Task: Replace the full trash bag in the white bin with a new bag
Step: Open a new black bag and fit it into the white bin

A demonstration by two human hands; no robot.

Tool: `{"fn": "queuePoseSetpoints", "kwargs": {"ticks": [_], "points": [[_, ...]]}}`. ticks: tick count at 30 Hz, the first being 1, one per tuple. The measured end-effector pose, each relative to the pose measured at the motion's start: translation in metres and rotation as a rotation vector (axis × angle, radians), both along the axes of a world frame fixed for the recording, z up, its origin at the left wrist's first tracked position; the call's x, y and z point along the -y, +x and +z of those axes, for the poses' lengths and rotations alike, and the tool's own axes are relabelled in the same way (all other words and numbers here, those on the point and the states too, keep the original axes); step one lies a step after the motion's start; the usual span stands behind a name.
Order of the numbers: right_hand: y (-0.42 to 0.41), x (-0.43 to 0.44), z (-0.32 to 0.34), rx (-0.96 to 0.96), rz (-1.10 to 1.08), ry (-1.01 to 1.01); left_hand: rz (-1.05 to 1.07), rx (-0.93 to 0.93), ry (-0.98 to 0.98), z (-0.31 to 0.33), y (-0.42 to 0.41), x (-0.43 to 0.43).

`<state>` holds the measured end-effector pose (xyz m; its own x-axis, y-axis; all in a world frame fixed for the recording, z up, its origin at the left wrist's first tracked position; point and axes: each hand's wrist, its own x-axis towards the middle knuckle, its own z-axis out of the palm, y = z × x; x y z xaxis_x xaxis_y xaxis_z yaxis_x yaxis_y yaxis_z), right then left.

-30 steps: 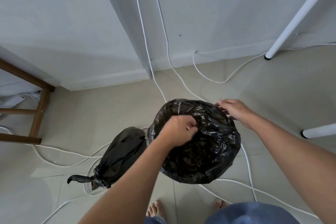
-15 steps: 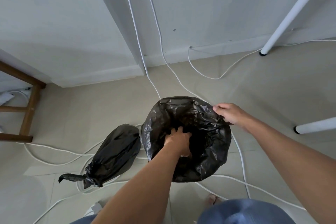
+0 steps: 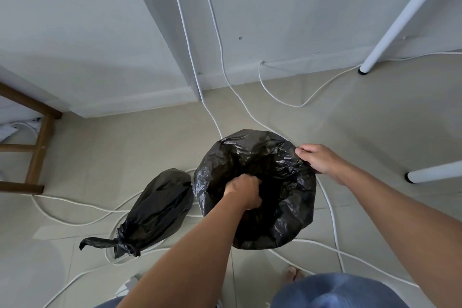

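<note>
Left hand (image 3: 243,191), fingers curled but grasp unclear, sits nearer, inside the upward-facing mouth of the new bag (image 3: 287,207), as the right hand (image 3: 317,159) pinches its far-right rim; the tied full bag (image 3: 160,207) lies just left.

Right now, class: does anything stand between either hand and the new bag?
Nothing visible: the left hand is inside the new bag, the right hand pinches its rim; the tied bag lies aside.

White bin fully covered w/ crinkly black plastic bag (image 3: 287,157); left hand (image 3: 243,192) fingertips buried inside it, grip unclear.
</note>
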<state>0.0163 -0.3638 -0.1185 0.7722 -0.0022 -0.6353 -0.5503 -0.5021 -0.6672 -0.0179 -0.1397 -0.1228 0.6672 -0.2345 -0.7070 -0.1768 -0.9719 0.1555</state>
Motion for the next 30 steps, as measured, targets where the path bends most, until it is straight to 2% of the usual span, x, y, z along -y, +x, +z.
{"fn": "queuePoseSetpoints", "kwargs": {"ticks": [3,5,7,10,14,17,21,23,24,26,27,28,30], "points": [[0.001,-0.003,0.004,0.013,0.003,-0.012,0.093,0.318,-0.106,0.013,0.001,0.006],[0.001,-0.004,0.007,0.022,0.011,-0.011,0.073,0.444,-0.18,0.01,0.003,0.008],[0.0,-0.004,0.009,0.028,0.016,-0.016,0.05,0.405,-0.175,0.004,0.007,0.009],[0.001,-0.003,0.009,0.031,0.038,-0.021,0.089,0.194,-0.084,-0.007,0.015,0.008],[0.003,0.002,0.003,0.016,0.048,0.011,0.162,0.053,-0.05,-0.018,0.028,0.003],[0.004,0.003,0.002,0.02,0.057,0.022,0.229,0.008,-0.069,-0.016,0.039,-0.002],[0.002,0.001,0.005,0.062,0.11,-0.033,0.16,0.059,-0.04,0.0,0.04,-0.001],[0.001,-0.003,0.007,0.216,0.148,-0.186,0.114,0.079,-0.057,0.011,0.032,0.006],[0.0,-0.006,0.011,0.394,0.172,-0.283,0.096,0.069,-0.093,0.015,0.026,0.01],[-0.006,-0.018,0.027,0.79,0.33,-0.371,0.046,0.014,-0.183,0.023,0.014,0.015],[-0.012,-0.025,0.036,0.896,0.485,-0.367,0.004,-0.013,-0.206,0.026,0.01,0.015],[-0.02,-0.032,0.042,0.921,0.679,-0.367,-0.049,-0.036,-0.204,0.029,0.006,0.014],[-0.042,-0.044,0.045,0.764,1.042,-0.454,-0.165,-0.082,-0.121,0.035,-0.002,0.006]]}}
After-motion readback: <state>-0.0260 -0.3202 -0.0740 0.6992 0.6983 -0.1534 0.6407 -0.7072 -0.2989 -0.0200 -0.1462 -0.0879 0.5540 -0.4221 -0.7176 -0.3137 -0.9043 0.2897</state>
